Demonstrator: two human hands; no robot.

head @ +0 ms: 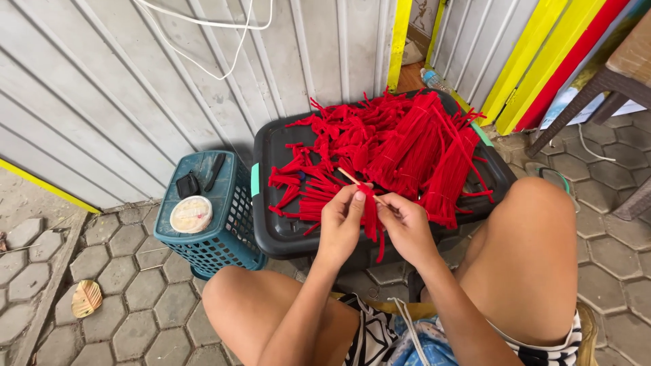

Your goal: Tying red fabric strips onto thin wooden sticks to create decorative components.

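red strips (371, 215) hang pinched between the left hand (341, 220) and right hand (407, 227) at mid-frame, both closed around them and a thin wooden stick (357, 183). if either grip slackens, i judge the strips could slide off the stick, down past the black lid (271, 224) with its red pile (393, 149).

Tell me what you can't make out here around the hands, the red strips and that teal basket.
Head view only:
- Left hand and right hand: the fingertips hide how the red strip is fixed to the thin stick.
- Black bin lid: the red pile covers most of it; the bin below is hidden.
- Teal basket: the small dark items and the round white container are too small to identify.
- Wicker chair: cut off by the right edge.
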